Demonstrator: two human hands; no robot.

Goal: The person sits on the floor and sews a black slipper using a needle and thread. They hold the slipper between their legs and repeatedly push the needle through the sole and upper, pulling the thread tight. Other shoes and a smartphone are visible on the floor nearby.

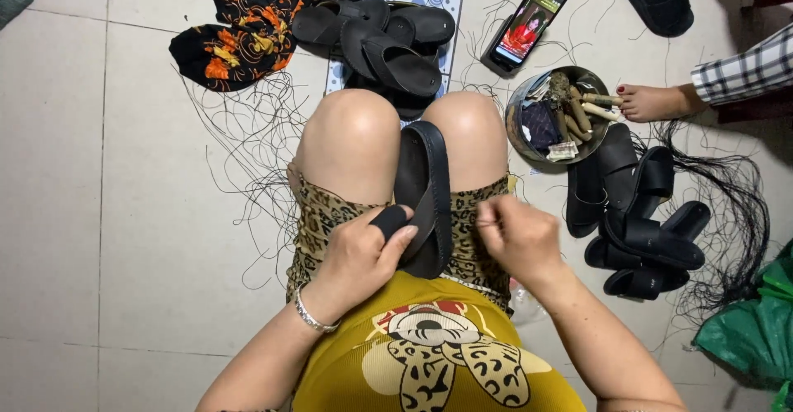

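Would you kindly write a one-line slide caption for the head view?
Left hand grips a black sandal on the lap; right hand pinches thread beside it, metal bowl nearby.

One sandal (pixel 424 182) on lap, one phone (pixel 526 24), one metal bowl (pixel 519 102). Two sandal piles: three pieces (pixel 388 42) ahead, about six (pixel 638 218) at right.

matt black rubbery sandal (pixel 425 193), shiny metal bowl (pixel 519 102)
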